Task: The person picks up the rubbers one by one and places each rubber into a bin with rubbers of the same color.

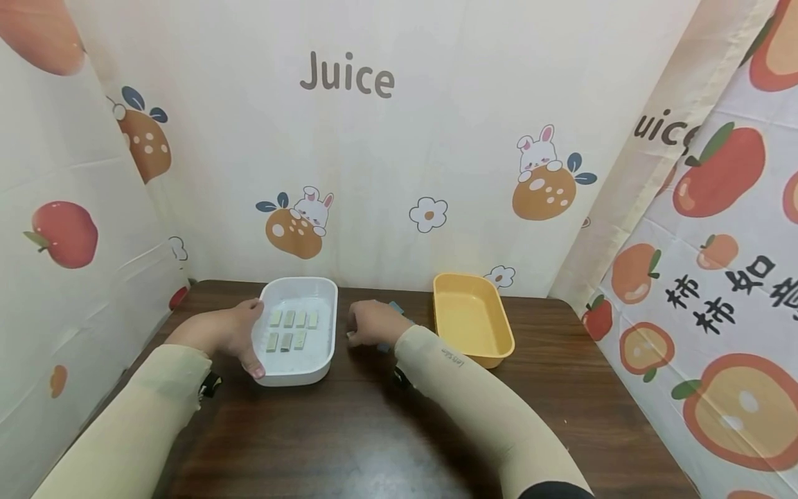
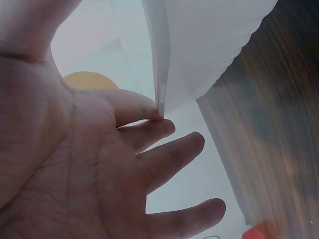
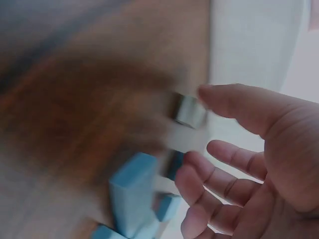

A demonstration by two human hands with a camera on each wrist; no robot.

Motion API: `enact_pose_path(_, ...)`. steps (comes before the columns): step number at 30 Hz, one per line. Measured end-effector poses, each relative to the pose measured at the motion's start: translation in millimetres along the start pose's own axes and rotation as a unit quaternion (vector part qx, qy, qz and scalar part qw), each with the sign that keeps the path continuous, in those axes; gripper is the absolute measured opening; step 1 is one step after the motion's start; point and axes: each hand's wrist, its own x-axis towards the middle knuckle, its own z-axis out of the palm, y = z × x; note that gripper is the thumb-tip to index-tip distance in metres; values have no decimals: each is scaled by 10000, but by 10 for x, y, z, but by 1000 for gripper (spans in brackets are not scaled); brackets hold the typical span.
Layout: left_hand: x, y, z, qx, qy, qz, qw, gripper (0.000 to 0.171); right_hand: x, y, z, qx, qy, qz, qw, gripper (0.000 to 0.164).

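A white tray point(image 1: 296, 380) stands at the left of the table with several small pale green blocks point(image 1: 287, 341) lying in two rows inside. My left hand point(image 1: 233, 336) holds its left side, thumb at the near corner and fingers along the rim; in the left wrist view a fingertip touches the tray's edge point(image 2: 160, 94). To the right of the tray, my right hand point(image 1: 377, 322) is low over the table. The right wrist view has its thumb beside a pale green block point(image 3: 191, 110), the fingers apart from it. Blue blocks point(image 3: 132, 191) are near those fingers, mostly hidden from the head view.
A yellow tray point(image 1: 505, 343) stands to the right of my right hand. Behind the dark wooden table point(image 1: 374, 443) hangs a printed curtain point(image 1: 386, 173), with more printed cloth along both sides.
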Motion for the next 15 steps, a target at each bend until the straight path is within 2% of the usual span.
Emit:
enact_pose_path(3, -1, 11, -7, 15, -15, -3, 10000, 167, -20, -10, -85, -80, -22, -107, 9999, 40)
enact_pose_path(6, 6, 14, -4, 21, -23, -8, 10000, 166, -25, -24, -132, -120, -246, -369, 9989, 42)
enact_pose_path(10, 10, 1, 0, 1, -29, -11, 10000, 164, -16, -35, -114, -280, -556, -707, 9956, 43)
enact_pose_path(15, -3, -6, 3, 5, 5, 8, 10000, 165, -1, -10, -54, -369, -529, -801, 9947, 40)
